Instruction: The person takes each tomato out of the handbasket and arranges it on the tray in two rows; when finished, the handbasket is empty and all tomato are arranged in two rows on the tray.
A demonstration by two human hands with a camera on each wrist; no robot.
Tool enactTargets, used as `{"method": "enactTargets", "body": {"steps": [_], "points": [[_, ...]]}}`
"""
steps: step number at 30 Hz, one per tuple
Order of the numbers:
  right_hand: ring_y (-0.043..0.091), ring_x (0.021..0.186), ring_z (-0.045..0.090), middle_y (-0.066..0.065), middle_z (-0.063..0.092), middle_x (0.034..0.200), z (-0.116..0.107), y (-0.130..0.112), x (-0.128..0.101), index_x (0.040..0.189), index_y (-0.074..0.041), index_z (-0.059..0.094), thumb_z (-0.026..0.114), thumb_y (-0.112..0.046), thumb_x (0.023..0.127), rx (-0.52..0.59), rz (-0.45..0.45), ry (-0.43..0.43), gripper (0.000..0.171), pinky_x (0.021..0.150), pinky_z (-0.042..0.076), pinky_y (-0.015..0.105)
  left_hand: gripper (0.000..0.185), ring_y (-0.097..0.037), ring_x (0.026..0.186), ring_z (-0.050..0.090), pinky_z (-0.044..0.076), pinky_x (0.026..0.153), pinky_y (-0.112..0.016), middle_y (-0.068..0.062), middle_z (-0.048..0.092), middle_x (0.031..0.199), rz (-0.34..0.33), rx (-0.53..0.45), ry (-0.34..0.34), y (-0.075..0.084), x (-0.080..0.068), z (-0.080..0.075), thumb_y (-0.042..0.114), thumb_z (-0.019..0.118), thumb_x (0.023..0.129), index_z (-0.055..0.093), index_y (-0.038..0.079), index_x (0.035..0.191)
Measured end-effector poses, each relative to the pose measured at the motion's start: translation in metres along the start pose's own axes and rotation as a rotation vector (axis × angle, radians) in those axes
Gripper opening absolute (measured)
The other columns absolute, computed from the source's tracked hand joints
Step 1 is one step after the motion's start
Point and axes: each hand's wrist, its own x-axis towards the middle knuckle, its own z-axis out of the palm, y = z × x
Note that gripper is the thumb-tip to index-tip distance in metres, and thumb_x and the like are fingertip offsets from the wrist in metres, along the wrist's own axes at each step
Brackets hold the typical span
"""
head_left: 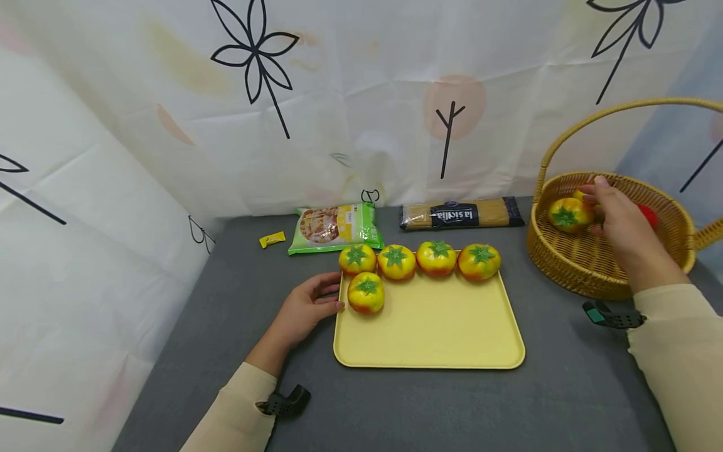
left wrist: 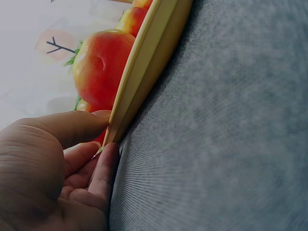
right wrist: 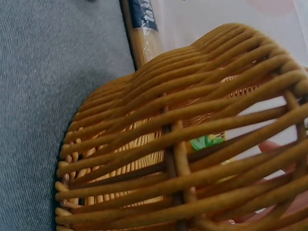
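On the yellow tray [head_left: 435, 333] sit several yellow-red toy tomatoes with green leafy tops: a row along the far edge, plus a single tomato [head_left: 366, 293] in front of its left end. My left hand [head_left: 305, 306] pinches the tray's left rim; in the left wrist view the thumb [left wrist: 82, 126] lies on the inner side and a finger outside. My right hand [head_left: 624, 229] reaches into the wicker basket [head_left: 576, 276], beside a tomato [head_left: 567, 215] and another partly hidden one. Basket weave blocks most of the right wrist view, so any grip is unclear.
Behind the tray lie a green snack bag [head_left: 339, 229], a pasta packet [head_left: 463, 213] and a small yellow wrapped piece [head_left: 272, 239]. A red item [head_left: 648, 216] shows in the basket, whose tall handle [head_left: 610, 112] arches above. Patterned cloth [head_left: 350, 113] hangs at the back.
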Motion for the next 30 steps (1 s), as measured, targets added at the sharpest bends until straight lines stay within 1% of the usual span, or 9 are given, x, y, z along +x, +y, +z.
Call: {"method": "enactTargets", "body": {"steps": [4, 7, 9, 11, 12, 15, 18, 23, 30], "points": [[0.021, 0.127, 0.042, 0.025, 0.031, 0.156, 0.000, -0.001, 0.005, 0.162, -0.005, 0.038, 0.025, -0.055, 0.117, -0.060, 0.007, -0.043, 0.068, 0.076, 0.046, 0.015, 0.064, -0.033, 0.138, 0.059, 0.056, 0.107, -0.038, -0.017, 0.058, 0.153, 0.007, 0.000, 0.005, 0.000, -0.001, 0.000, 0.002, 0.082, 0.097, 0.056, 0.000, 0.156], [0.021, 0.117, 0.045, 0.026, 0.032, 0.153, 0.002, -0.002, 0.008, 0.165, 0.008, 0.026, 0.029, -0.054, 0.117, -0.094, 0.022, -0.065, 0.079, 0.074, 0.048, 0.015, 0.064, -0.033, 0.137, 0.059, 0.056, 0.107, -0.038, -0.017, 0.058, 0.153, 0.007, 0.002, 0.006, 0.000, -0.001, 0.000, 0.002, 0.082, 0.097, 0.056, 0.001, 0.156], [0.029, 0.122, 0.046, 0.031, 0.031, 0.156, 0.003, -0.002, 0.009, 0.167, 0.010, 0.020, 0.035, -0.054, 0.116, -0.148, 0.035, -0.089, 0.083, 0.073, 0.047, 0.016, 0.064, -0.033, 0.137, 0.060, 0.056, 0.107, -0.038, -0.016, 0.058, 0.153, 0.006, 0.002, 0.007, 0.000, -0.001, 0.001, 0.002, 0.082, 0.097, 0.056, 0.001, 0.156], [0.043, 0.129, 0.042, 0.039, 0.024, 0.161, 0.003, -0.001, 0.010, 0.169, 0.010, 0.016, 0.043, -0.054, 0.115, -0.220, 0.048, -0.123, 0.088, 0.076, 0.048, 0.020, 0.064, -0.033, 0.137, 0.060, 0.056, 0.107, -0.038, -0.017, 0.058, 0.153, 0.007, 0.002, 0.008, 0.000, -0.001, 0.001, 0.001, 0.082, 0.097, 0.056, 0.001, 0.156], [0.050, 0.132, 0.039, 0.042, 0.022, 0.161, 0.003, 0.000, 0.011, 0.169, 0.010, 0.016, 0.048, -0.053, 0.114, -0.261, 0.052, -0.138, 0.089, 0.081, 0.050, 0.026, 0.064, -0.033, 0.137, 0.060, 0.056, 0.107, -0.038, -0.017, 0.059, 0.153, 0.008, 0.001, 0.008, 0.000, -0.001, 0.001, 0.001, 0.082, 0.097, 0.056, 0.001, 0.156], [0.060, 0.134, 0.035, 0.047, 0.021, 0.159, 0.004, 0.003, 0.012, 0.167, 0.012, 0.018, 0.060, -0.044, 0.112, -0.359, 0.059, -0.168, 0.089, 0.096, 0.051, 0.053, 0.064, -0.033, 0.137, 0.060, 0.056, 0.107, -0.038, -0.017, 0.059, 0.153, 0.009, -0.005, 0.005, 0.000, -0.001, 0.001, 0.001, 0.082, 0.097, 0.056, 0.001, 0.156], [0.063, 0.134, 0.033, 0.049, 0.024, 0.156, 0.005, 0.006, 0.014, 0.164, 0.012, 0.024, 0.068, -0.037, 0.110, -0.408, 0.060, -0.177, 0.085, 0.106, 0.038, 0.075, 0.064, -0.033, 0.137, 0.060, 0.056, 0.107, -0.038, -0.017, 0.059, 0.153, 0.006, -0.008, 0.003, 0.000, -0.001, 0.001, 0.001, 0.082, 0.097, 0.056, 0.001, 0.156], [0.065, 0.133, 0.034, 0.051, 0.025, 0.155, 0.004, 0.007, 0.015, 0.163, 0.011, 0.029, 0.073, -0.032, 0.108, -0.455, 0.060, -0.201, 0.082, 0.108, 0.033, 0.078, 0.064, -0.033, 0.137, 0.059, 0.056, 0.107, -0.039, -0.017, 0.059, 0.153, 0.009, -0.006, 0.002, 0.001, -0.001, 0.001, 0.001, 0.081, 0.097, 0.056, 0.000, 0.156], [0.065, 0.133, 0.035, 0.051, 0.025, 0.155, 0.005, 0.006, 0.013, 0.163, 0.010, 0.029, 0.073, -0.031, 0.108, -0.469, 0.051, -0.221, 0.082, 0.108, 0.034, 0.077, 0.064, -0.033, 0.138, 0.059, 0.055, 0.107, -0.038, -0.017, 0.058, 0.154, 0.006, -0.009, 0.002, 0.001, -0.001, 0.001, 0.000, 0.081, 0.097, 0.056, 0.000, 0.156]]}}
